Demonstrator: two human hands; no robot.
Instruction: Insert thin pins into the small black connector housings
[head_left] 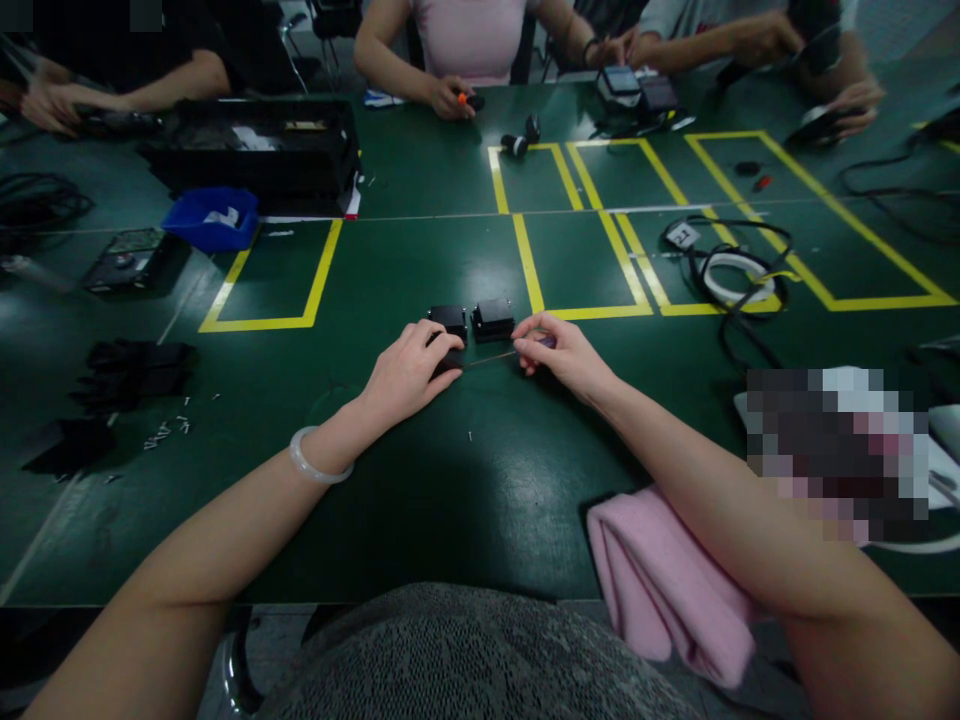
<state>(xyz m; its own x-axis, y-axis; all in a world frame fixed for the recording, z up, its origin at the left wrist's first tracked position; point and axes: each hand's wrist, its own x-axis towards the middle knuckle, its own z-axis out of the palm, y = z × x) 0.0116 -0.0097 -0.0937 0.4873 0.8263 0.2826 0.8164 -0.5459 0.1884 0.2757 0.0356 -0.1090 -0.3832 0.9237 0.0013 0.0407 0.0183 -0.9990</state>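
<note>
My left hand rests on the green table, fingers curled over a small black part. My right hand pinches the purple handle of a thin screwdriver whose shaft points left into that part. Two more small black blocks, one and another, sit just beyond my hands. A pale bangle circles my left wrist.
A pink cloth lies by my right forearm. Loose screws and black parts lie at left; a blue bin and black tray stand behind. Coiled cables lie right. Other people's hands work along the far edge.
</note>
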